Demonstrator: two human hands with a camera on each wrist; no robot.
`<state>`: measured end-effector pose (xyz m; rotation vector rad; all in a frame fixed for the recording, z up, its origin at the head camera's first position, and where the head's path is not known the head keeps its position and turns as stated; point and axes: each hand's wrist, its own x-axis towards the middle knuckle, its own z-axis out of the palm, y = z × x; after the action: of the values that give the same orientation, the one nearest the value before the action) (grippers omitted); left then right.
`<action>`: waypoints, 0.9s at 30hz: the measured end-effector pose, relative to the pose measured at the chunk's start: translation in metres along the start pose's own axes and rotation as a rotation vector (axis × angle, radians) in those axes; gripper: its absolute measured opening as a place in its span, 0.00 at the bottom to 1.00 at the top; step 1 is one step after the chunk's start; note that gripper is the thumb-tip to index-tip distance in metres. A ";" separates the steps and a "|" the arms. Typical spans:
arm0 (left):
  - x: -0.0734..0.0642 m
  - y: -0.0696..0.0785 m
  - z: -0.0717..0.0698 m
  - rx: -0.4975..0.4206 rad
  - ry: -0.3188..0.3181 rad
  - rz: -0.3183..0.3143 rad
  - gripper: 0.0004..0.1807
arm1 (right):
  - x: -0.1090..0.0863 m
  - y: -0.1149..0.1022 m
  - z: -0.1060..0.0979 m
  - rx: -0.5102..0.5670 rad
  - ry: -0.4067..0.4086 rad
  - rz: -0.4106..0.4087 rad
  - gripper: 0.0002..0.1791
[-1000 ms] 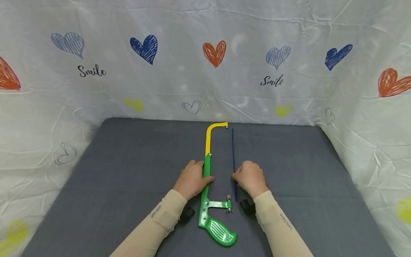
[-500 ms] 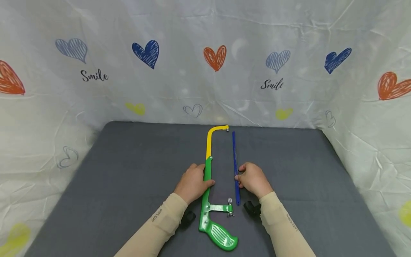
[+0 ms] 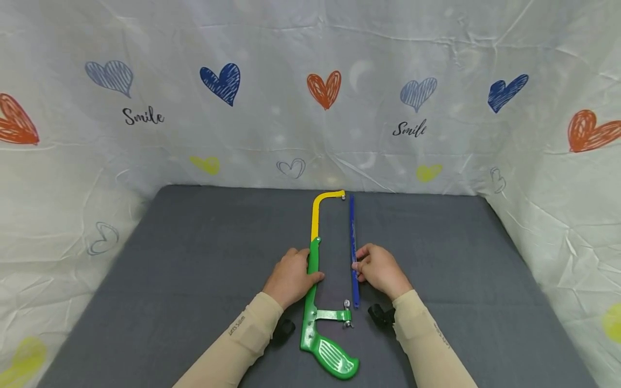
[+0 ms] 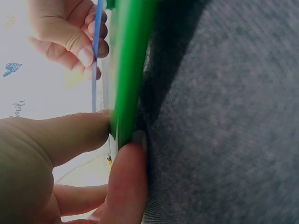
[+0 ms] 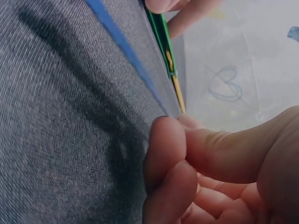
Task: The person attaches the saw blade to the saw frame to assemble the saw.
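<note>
Blue blade [image 3: 353, 226] and right hand [image 3: 383, 269] have shifted slightly leftward, toward the saw frame [image 3: 308, 323], since half a second ago; the blade is pinched between thumb and fingers near its middle, just beside the frame's open side and raised off the grey cloth [image 3: 218, 242]; it looks light, thin and springy, apt to twist, so a pinch on its flat faces, clear of any teeth, seems best; the left hand [image 3: 291, 276] grips the frame's green beam; that frame looks stiff and heavier, its green handle [image 3: 336, 358] lying nearest the person
</note>
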<state>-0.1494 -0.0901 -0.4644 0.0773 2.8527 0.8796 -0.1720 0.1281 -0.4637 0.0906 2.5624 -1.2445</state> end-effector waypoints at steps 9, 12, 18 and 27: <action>0.000 0.000 0.002 0.024 -0.004 -0.002 0.38 | 0.004 0.003 0.005 0.050 -0.016 -0.032 0.07; -0.001 0.001 0.002 0.026 -0.009 -0.001 0.39 | 0.005 0.004 0.007 0.060 -0.021 -0.033 0.07; -0.001 0.002 0.001 0.025 -0.011 -0.003 0.38 | 0.007 0.005 0.008 0.072 -0.025 -0.032 0.08; -0.002 0.001 0.000 0.027 -0.013 -0.007 0.39 | 0.009 0.004 0.009 0.095 -0.023 -0.032 0.08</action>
<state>-0.1472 -0.0893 -0.4635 0.0756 2.8519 0.8360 -0.1779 0.1229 -0.4753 0.0543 2.4945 -1.3706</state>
